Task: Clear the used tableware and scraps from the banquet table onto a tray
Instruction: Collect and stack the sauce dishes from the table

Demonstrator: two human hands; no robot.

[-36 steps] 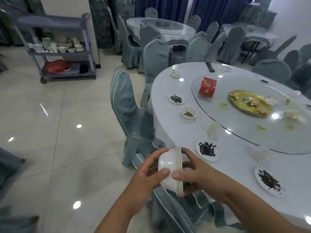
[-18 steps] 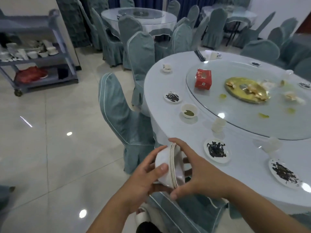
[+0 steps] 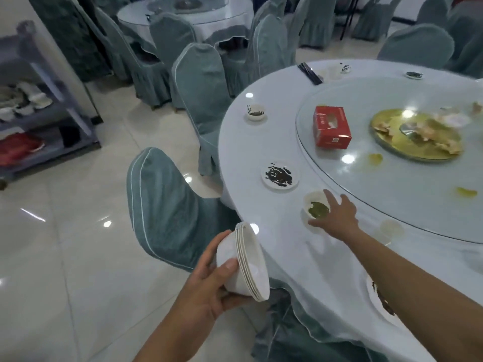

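At the table (image 3: 261,142), splayed right hand (image 3: 337,218) touches bowl (image 3: 315,205); left hand (image 3: 209,291) grips bowl stack (image 3: 248,265).

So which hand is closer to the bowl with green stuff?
Right. The right hand is at the green-smeared bowl, fingers by its rim; the left hand is off the table edge, holding stacked bowls.

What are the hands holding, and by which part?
Left hand grips the tilted bowl stack by its base and side. Right hand spans the green-stained bowl; grip unclear.
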